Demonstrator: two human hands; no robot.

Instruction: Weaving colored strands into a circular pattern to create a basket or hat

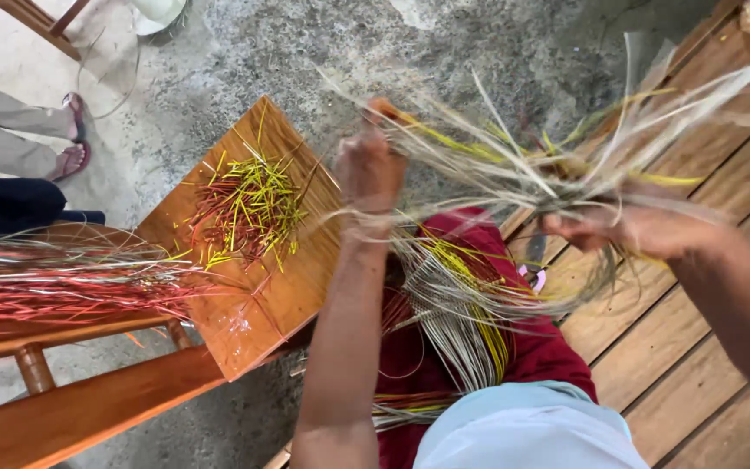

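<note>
The person's left hand (368,165) is closing around one end of a bundle of pale and yellow straw strips (514,174), and the right hand (605,227), over at three o'clock from it, is clamping the same strands where they are bunching together. More strips are trailing down over the red cloth (540,347) on the lap. At nine o'clock, short red and yellow offcuts (249,208) are lying on a wooden board (262,304).

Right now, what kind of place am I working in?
Probably a home or village craft spot for weaving, likely a porch. Both hands, left hand and right hand, grip a bundle of pale and yellow fibre strips; dyed offcuts lie on a wooden board over a rough concrete floor.
</note>
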